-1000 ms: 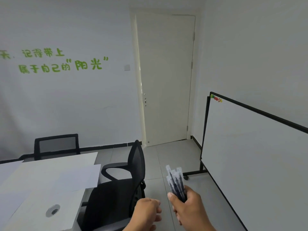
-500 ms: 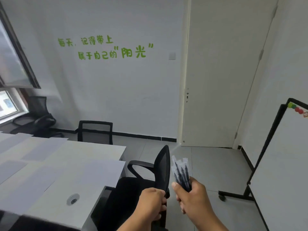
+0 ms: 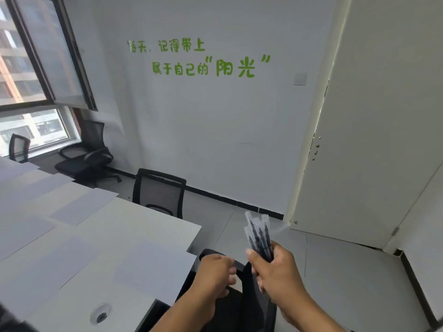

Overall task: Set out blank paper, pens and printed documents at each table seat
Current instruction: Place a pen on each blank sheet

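Black mesh forms the back of the chair (image 3: 242, 283) at the near end of the table (image 3: 143, 219), and the left hand (image 3: 215, 271) grips its top edge while the right hand (image 3: 275, 269), just beside the chair back, is clamped round a bundle of wrapped pens (image 3: 259, 236) held upright. White paper sheets (image 3: 153, 267) already lie on the table beside the chair. To do this step well, shift the chair clear with the left hand, keep the bundle firmly held, then draw a single pen and lay it beside the nearest sheet.
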